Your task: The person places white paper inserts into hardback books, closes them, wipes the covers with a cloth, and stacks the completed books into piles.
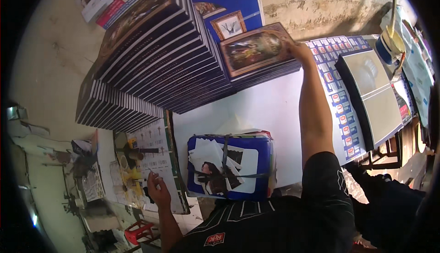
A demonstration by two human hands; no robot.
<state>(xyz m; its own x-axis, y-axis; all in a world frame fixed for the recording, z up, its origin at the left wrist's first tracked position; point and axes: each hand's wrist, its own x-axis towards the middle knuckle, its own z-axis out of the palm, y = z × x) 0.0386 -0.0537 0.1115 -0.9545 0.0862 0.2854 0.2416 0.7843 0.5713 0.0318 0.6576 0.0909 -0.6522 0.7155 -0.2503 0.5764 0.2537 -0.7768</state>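
Note:
My right hand (298, 51) reaches far out and grips the right edge of a dark hardcover book (256, 51) with an ornate picture cover. That book lies on top of a low stack of like books. Directly left of it rises a tall stack of the same books (160, 56), spines facing me. Down at the left, my left hand (159, 188) hovers beside the table edge, fingers loosely bent and apart, with nothing plainly in it. Close in front of me sits a blue bundle (261, 157) tied with dark straps, with loose photo prints (213, 170) on top.
The white tabletop (284, 102) spreads between the stacks and me. At the right lies an opened book cover (373, 97) on printed sheets (341, 111), near a bucket with a brush (389, 47). A stained wall (311, 5) stands behind. A red stool (139, 231) is at lower left.

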